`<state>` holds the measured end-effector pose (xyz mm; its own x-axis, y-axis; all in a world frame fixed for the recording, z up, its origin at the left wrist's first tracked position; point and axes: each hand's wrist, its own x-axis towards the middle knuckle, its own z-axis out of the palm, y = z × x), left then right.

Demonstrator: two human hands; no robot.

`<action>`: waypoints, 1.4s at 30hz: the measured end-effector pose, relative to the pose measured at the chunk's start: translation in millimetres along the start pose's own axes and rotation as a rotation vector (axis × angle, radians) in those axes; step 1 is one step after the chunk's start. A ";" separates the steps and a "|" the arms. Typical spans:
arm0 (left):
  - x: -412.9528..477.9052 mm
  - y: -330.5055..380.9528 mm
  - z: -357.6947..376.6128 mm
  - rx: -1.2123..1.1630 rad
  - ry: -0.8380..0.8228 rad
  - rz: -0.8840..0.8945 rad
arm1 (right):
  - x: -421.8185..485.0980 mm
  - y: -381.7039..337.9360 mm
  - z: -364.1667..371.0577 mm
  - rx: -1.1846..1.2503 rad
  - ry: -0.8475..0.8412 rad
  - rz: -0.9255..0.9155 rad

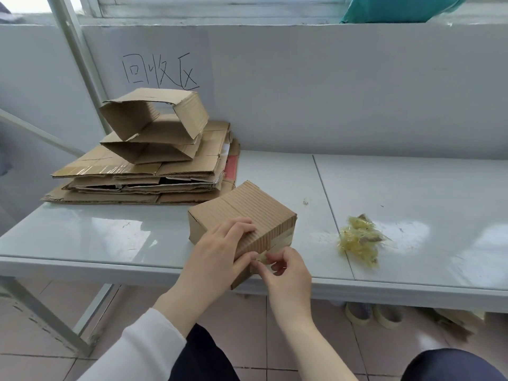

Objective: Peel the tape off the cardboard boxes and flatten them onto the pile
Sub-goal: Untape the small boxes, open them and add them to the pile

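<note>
A small closed cardboard box [247, 213] sits tilted at the table's front edge, one corner hanging past it. My left hand [217, 259] grips the box's near left side, fingers on top and thumb on the front face. My right hand [286, 270] pinches the loose end of a clear tape strip [280, 242] that runs along the box's front face. The pile of flattened cardboard [143, 174] lies at the back left, with two half-collapsed open boxes [156, 119] on top.
A crumpled wad of peeled clear tape [360, 240] lies on the grey table [412, 215] to the right of the box. A wall with handwriting stands behind. Tape rolls [373, 314] sit on the tiled floor under the table.
</note>
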<state>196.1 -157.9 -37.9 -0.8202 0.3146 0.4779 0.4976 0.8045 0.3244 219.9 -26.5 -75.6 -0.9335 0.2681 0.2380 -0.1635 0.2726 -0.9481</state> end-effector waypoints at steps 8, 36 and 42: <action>-3.3 7.2 -10.8 -0.014 0.026 0.010 | 6.9 1.4 -22.4 -0.241 0.145 -0.320; 62.4 27.2 -58.4 0.026 -0.244 -0.103 | 98.9 -79.7 -45.2 -0.254 0.184 -0.321; 67.4 22.6 -62.6 -0.004 -0.236 -0.192 | 85.9 -76.5 -38.1 -0.372 0.098 -0.594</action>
<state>169.8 -150.0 52.7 -0.9421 0.2658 0.2046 0.3279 0.8586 0.3942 164.4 10.9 25.4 -0.6843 0.0535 0.7272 -0.4997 0.6918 -0.5212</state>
